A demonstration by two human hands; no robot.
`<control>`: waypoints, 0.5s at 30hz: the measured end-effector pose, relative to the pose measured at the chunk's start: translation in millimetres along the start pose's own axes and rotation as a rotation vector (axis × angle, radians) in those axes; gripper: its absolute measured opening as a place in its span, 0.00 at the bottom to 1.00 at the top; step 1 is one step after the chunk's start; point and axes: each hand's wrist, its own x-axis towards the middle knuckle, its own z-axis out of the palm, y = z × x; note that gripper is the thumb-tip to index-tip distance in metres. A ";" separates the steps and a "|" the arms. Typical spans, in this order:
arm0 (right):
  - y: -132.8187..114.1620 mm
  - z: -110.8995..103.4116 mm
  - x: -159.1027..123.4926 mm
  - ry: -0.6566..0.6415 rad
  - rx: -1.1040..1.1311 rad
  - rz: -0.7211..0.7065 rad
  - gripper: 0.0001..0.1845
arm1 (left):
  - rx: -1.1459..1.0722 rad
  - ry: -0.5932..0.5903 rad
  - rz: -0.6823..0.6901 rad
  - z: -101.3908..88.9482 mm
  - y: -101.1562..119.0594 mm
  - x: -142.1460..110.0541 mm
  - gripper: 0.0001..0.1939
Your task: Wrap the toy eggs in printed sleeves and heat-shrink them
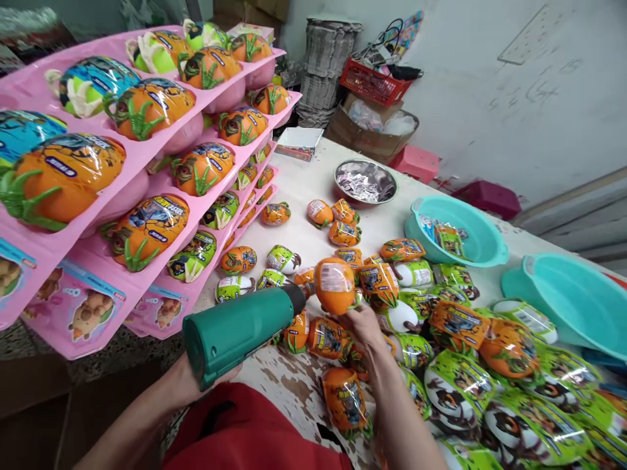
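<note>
My left hand (196, 382) grips a green heat gun (240, 329) from below, its dark nozzle aimed right at an orange toy egg (334, 284). My right hand (365, 326) holds that egg up from underneath, just off the nozzle tip. The egg is wrapped in printed film with a white label facing me. Below and around my hands, many orange and green wrapped eggs (460, 365) lie piled on the white table (304, 183).
Stacked pink display trays (147, 156) filled with eggs rise at the left. A steel bowl (365, 181) of wrappers, two teal basins (460, 228) (573, 303), a cardboard box and a red basket stand at the back. My red clothing (245, 431) shows at the bottom.
</note>
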 end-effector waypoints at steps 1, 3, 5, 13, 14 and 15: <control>-6.9 -1.9 1.7 0.040 -0.168 -0.113 0.16 | -0.025 -0.002 -0.002 -2.9 -1.5 0.9 0.14; -23.7 -4.5 6.8 0.057 -0.518 -0.362 0.13 | -0.079 -0.010 0.005 -8.3 -0.7 6.1 0.15; -41.3 -4.7 13.0 -0.037 -0.793 -0.579 0.11 | -0.131 -0.028 0.038 -11.5 6.8 15.9 0.15; -48.5 -10.3 35.6 0.035 -0.702 -0.617 0.11 | -0.300 0.053 0.039 -7.9 29.5 34.1 0.02; -42.5 -11.3 38.3 0.105 -0.634 -0.579 0.12 | -0.310 0.031 0.026 -7.8 27.8 31.4 0.02; -36.8 -11.2 40.4 0.160 -0.588 -0.549 0.13 | -0.322 0.001 0.017 -7.8 26.8 29.0 0.02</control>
